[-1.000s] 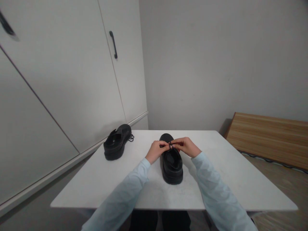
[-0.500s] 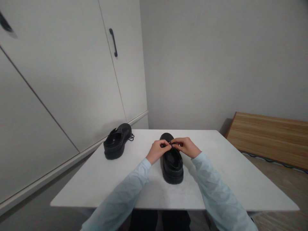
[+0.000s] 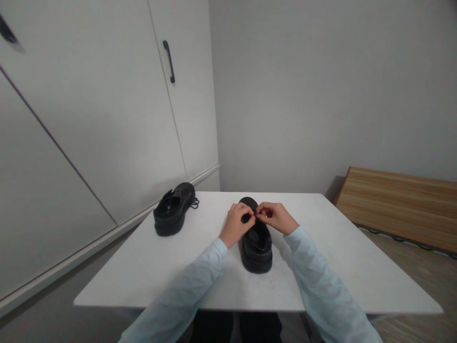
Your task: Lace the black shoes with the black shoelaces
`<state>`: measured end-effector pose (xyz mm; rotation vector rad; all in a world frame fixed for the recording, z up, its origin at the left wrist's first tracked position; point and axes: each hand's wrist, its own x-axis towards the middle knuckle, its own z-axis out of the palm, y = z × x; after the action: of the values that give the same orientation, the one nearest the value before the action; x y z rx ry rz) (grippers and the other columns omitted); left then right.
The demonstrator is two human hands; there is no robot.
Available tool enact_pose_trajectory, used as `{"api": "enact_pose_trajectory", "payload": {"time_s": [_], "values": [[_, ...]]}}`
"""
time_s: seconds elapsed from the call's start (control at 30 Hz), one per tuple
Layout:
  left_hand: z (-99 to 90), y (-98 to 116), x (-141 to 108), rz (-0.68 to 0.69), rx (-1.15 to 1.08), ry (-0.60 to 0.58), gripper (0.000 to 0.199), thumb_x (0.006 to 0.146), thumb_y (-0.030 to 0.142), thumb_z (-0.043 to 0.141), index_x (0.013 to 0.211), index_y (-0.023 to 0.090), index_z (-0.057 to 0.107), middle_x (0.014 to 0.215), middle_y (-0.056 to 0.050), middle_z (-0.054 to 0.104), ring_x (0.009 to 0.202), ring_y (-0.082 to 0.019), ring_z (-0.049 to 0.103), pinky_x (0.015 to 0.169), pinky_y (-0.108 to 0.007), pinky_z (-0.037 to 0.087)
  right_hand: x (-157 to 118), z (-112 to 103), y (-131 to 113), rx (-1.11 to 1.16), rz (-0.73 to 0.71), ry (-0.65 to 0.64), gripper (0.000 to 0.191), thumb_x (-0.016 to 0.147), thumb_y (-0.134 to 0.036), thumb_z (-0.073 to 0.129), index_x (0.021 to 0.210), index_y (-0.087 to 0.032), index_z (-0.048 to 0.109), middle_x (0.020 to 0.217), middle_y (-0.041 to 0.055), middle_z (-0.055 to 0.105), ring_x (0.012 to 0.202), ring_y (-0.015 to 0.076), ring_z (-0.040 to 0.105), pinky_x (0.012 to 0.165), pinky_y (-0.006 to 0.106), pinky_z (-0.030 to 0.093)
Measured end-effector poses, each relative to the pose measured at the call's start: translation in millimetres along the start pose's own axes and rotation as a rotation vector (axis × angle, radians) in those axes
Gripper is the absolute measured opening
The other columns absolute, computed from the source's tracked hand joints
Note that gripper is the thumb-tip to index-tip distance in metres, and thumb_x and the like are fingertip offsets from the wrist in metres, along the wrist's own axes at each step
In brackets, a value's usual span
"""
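A black shoe (image 3: 257, 252) rests in the middle of the table, heel toward me and toe pointing away. Over its lacing, my left hand (image 3: 238, 221) pinches thumb and forefinger together on the dark shoelace. Close beside it on the right, my right hand (image 3: 274, 216) also has its fingertips pinched on the lace. The lace itself is mostly hidden by the fingers and hard to make out against the black upper. A second black shoe (image 3: 169, 224) stands apart at the left, its loose lace (image 3: 194, 203) trailing off its right side.
Both shoes are on a white table (image 3: 342, 267). White cabinet doors (image 3: 107, 119) with dark handles run along the left, and a grey wall (image 3: 321, 95) stands behind. To the right, beyond the table edge, is a wood-grain panel (image 3: 400, 207).
My left hand has shifted slightly up and to the right, its wrist turning more over the shoe. My right hand has barely moved, and both shoes stay in place.
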<state>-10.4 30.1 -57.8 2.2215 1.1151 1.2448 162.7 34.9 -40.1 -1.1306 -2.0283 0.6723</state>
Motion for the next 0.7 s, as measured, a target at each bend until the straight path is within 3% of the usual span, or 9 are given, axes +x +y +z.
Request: {"api": "enact_pose_trajectory", "payload": {"time_s": [0.3,0.57,0.7], "values": [[-1.7,-4,2,-0.089,-0.071,0.005,0.008,0.074,0.018,0.051,0.069,0.019,0.057,0.069,0.0,0.057,0.075,-0.015,0.05,0.071,-0.026,0.039,2,-1,3,0.286,0.106,-0.073,0.006,0.065,-0.019,0.054,0.069,-0.018,0.049,0.049,-0.0069,0.047,0.046,0.0072,0.043,0.048,0.02,0.033],[-0.3,-21,4,-0.299,-0.141,-0.125,0.013,0.069,0.019,0.048,0.057,0.016,0.049,0.052,0.005,0.042,0.054,-0.009,0.041,0.055,-0.021,0.03,0,-6,9,0.251,0.24,-0.128,0.004,0.063,-0.019,0.049,0.061,-0.018,0.046,0.042,-0.0079,0.041,0.04,0.0061,0.038,0.042,0.02,0.027],[-0.5,-25,3,-0.286,-0.189,-0.139,0.014,0.072,0.025,0.05,0.061,0.016,0.051,0.054,0.005,0.044,0.055,-0.009,0.042,0.055,-0.021,0.03,1,-4,13,0.256,0.243,-0.161,0.009,0.068,-0.024,0.049,0.062,-0.018,0.045,0.042,-0.0089,0.038,0.041,0.0061,0.035,0.042,0.02,0.025]]}}
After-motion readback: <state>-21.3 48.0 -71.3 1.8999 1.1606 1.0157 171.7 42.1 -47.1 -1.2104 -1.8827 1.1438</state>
